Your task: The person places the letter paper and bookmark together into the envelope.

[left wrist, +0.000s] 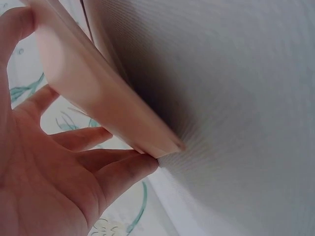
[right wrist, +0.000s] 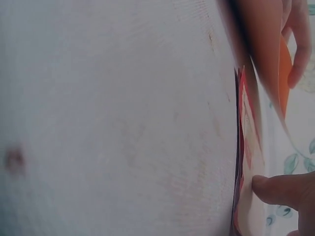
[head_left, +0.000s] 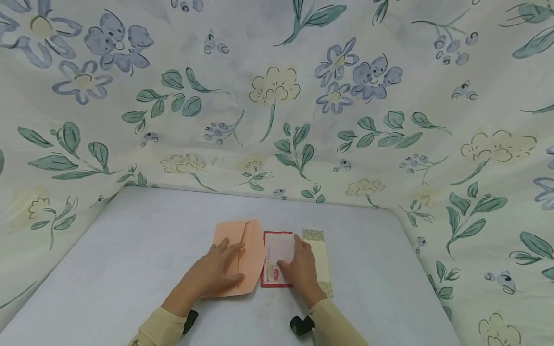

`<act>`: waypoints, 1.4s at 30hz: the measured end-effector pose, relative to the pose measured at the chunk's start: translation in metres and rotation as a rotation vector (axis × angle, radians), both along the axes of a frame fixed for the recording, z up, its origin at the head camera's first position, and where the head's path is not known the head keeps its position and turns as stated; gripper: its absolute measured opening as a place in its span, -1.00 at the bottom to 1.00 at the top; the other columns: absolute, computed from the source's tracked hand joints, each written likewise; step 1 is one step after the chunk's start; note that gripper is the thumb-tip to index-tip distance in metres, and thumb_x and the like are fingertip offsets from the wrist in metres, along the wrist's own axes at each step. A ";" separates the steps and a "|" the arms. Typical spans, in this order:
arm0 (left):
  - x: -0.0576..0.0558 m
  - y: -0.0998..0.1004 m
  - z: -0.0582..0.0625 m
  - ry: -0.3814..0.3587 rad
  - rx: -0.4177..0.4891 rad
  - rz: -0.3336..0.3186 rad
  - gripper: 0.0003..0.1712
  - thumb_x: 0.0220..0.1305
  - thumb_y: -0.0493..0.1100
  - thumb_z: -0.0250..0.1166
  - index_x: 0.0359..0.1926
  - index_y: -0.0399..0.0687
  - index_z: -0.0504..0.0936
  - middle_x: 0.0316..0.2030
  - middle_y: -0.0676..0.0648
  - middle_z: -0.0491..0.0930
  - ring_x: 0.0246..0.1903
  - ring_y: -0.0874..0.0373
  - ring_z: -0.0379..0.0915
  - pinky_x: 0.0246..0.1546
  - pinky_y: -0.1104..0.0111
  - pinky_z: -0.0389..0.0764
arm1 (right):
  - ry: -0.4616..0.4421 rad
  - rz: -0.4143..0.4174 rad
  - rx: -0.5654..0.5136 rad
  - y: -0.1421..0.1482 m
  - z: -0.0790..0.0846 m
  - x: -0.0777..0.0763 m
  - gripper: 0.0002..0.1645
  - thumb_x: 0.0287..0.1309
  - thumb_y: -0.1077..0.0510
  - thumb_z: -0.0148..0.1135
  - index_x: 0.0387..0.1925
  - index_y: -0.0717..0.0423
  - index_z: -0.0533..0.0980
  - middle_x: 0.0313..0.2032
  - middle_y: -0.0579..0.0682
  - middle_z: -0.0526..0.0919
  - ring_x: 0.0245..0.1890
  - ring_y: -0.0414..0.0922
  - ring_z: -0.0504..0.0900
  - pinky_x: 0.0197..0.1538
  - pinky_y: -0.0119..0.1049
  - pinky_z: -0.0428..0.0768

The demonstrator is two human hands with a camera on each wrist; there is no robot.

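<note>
My left hand (head_left: 214, 269) rests on a peach-coloured paper envelope (head_left: 252, 254), fingers spread across its folded face. In the left wrist view those straight fingertips touch the side of the envelope (left wrist: 93, 88), which casts a dark shadow on the table. Just right of it lies a white card with a red border (head_left: 277, 242), printed with small writing and a red-and-yellow picture. My right hand (head_left: 303, 266) lies over the card's right part, index finger extended towards its upper corner. Its straight thumb touches the card's face in the right wrist view.
Partly behind the right hand, a cream paper with glittery gold ends (head_left: 321, 259) lies on the white tabletop (head_left: 381, 269). Dark wrist straps (head_left: 301, 326) show at both sleeves. A floral cloth (head_left: 277, 120) hangs round the back and sides.
</note>
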State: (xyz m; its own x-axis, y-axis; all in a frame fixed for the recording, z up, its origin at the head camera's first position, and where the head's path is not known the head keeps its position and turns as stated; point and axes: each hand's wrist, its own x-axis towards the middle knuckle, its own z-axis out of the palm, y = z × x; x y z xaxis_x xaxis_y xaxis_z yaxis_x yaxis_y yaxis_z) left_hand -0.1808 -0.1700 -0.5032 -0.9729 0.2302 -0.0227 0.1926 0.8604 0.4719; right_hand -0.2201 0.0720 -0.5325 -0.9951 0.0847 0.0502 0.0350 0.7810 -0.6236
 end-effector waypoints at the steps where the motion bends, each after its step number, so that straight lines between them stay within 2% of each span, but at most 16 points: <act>1: 0.000 0.000 0.000 0.000 -0.001 0.000 -0.11 0.13 0.24 0.45 0.45 0.14 0.40 0.47 -0.40 0.20 0.33 -0.61 0.16 0.13 -0.34 0.43 | -0.003 0.002 -0.005 0.000 0.000 0.000 0.05 0.01 0.08 0.60 0.49 0.12 0.27 0.27 0.29 0.44 0.24 0.19 0.52 0.24 0.08 0.52; 7: -0.001 0.001 0.000 0.003 0.007 -0.002 -0.12 0.13 0.22 0.45 0.45 0.14 0.40 0.47 -0.41 0.19 0.33 -0.63 0.15 0.13 -0.35 0.42 | 0.005 0.026 -0.009 0.002 0.002 -0.001 0.02 0.02 0.12 0.59 0.47 0.17 0.29 0.13 0.24 0.54 0.09 0.10 0.57 0.19 0.03 0.57; 12: -0.001 0.001 -0.001 0.000 0.010 0.004 -0.12 0.14 0.22 0.45 0.45 0.17 0.40 0.48 -0.39 0.19 0.34 -0.62 0.14 0.13 -0.35 0.41 | 0.012 0.039 -0.012 0.003 0.003 0.000 -0.10 0.02 0.14 0.57 0.38 0.22 0.38 0.04 0.22 0.60 0.00 0.08 0.57 0.15 0.03 0.59; 17: -0.001 0.002 -0.001 -0.003 0.007 0.005 -0.13 0.14 0.22 0.45 0.45 0.17 0.40 0.48 -0.39 0.19 0.34 -0.61 0.14 0.13 -0.36 0.41 | -0.005 0.042 -0.019 0.002 0.002 0.000 -0.22 0.05 0.14 0.55 0.30 0.21 0.47 0.06 0.23 0.61 0.03 0.11 0.56 0.18 0.06 0.57; 23: 0.000 0.001 0.002 -0.005 0.010 -0.001 -0.12 0.14 0.21 0.45 0.45 0.15 0.40 0.47 -0.41 0.18 0.34 -0.62 0.14 0.14 -0.35 0.41 | -0.026 0.053 -0.053 0.003 0.001 0.001 -0.27 0.08 0.16 0.53 0.29 0.21 0.48 0.03 0.20 0.60 0.01 0.08 0.59 0.19 0.05 0.56; 31: 0.000 0.001 0.003 0.003 0.010 -0.011 -0.12 0.14 0.21 0.46 0.45 0.13 0.40 0.47 -0.41 0.20 0.32 -0.63 0.16 0.14 -0.34 0.42 | -0.032 0.069 -0.063 0.004 0.002 0.001 -0.34 0.10 0.16 0.51 0.24 0.18 0.53 0.08 0.18 0.62 0.15 0.14 0.59 0.25 0.07 0.52; 42: 0.000 0.001 0.002 -0.015 0.008 -0.003 -0.11 0.14 0.23 0.46 0.45 0.12 0.40 0.47 -0.41 0.18 0.33 -0.63 0.13 0.14 -0.35 0.40 | 0.019 0.069 -0.079 0.007 0.002 0.001 -0.44 0.14 0.22 0.45 0.19 0.18 0.56 0.02 0.14 0.63 0.02 0.04 0.60 0.17 0.03 0.56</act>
State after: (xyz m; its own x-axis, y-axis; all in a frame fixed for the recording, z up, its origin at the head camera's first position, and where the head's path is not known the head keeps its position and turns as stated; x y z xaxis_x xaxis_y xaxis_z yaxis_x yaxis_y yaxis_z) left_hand -0.1808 -0.1694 -0.5008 -0.9719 0.2330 -0.0349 0.1879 0.8560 0.4817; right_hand -0.2194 0.0791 -0.5301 -0.9977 0.0204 0.0647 -0.0294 0.7294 -0.6834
